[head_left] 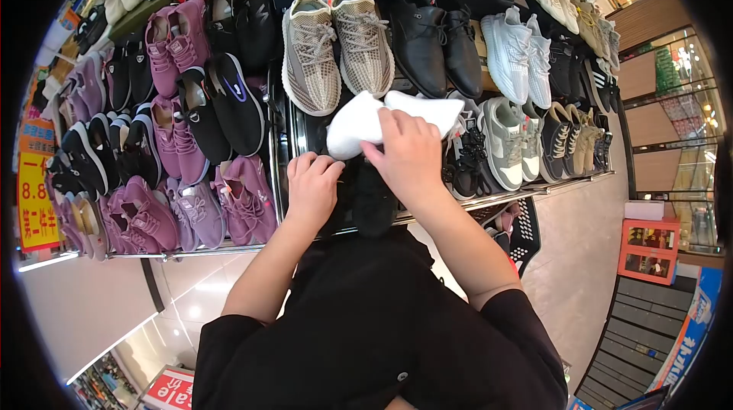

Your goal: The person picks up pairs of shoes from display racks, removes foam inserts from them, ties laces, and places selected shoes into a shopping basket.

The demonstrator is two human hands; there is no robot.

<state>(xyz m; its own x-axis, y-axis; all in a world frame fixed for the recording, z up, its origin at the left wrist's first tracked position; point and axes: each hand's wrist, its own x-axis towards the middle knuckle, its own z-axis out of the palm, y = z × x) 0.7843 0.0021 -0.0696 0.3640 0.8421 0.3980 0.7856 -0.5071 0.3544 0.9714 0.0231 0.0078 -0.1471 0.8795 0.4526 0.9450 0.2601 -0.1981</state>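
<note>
My right hand (412, 154) is closed on a white wad (353, 126), which looks like paper shoe stuffing. A second white piece (431, 111) shows beyond its fingers, and I cannot tell whether the two are joined. My left hand (311, 188) has bent fingers at the side of a dark black shoe (374, 200) at the front of the rack; its thumb is hidden. Just beyond the white wads stand beige patterned sneakers (314, 55) with laces. Black leather shoes (420, 47) sit to their right.
A metal rail (477, 202) edges the shoe rack. Purple sneakers (149, 215) and black slip-ons (237, 97) fill the left side. Grey-white sneakers (504, 143) and pale knit sneakers (508, 55) stand to the right. A black perforated basket (525, 234) is below the rail.
</note>
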